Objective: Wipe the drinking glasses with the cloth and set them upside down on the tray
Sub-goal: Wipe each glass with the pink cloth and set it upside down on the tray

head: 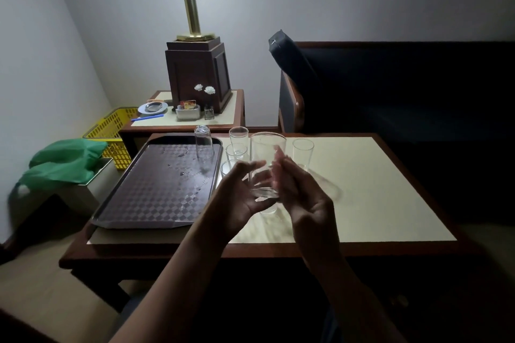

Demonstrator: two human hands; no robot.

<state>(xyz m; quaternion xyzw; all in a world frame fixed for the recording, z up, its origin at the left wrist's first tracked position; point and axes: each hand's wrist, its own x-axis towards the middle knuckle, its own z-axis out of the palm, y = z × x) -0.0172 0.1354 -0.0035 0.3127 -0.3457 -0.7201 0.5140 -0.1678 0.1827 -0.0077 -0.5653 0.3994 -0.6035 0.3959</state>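
Observation:
I hold a clear drinking glass [268,156] upright above the table, between both hands. My left hand [239,195] grips its lower part, fingers curled under the base. My right hand [302,195] lies against the glass's right side with blurred, fairly straight fingers and the thumb spread away. One glass [204,145] stands upside down at the far right corner of the brown checkered tray [150,192], which has water drops on it. Several upright glasses [238,136] stand beside the tray, and one more glass [303,152] stands to the right. No cloth shows in my hands.
The tray lies on the left half of a cream-topped wooden table [376,189]. Behind it is a side table [223,120] with a lamp base, a plate and small items. A yellow basket [111,131] and green bag [67,161] are at the left, a dark sofa [404,86] at the right.

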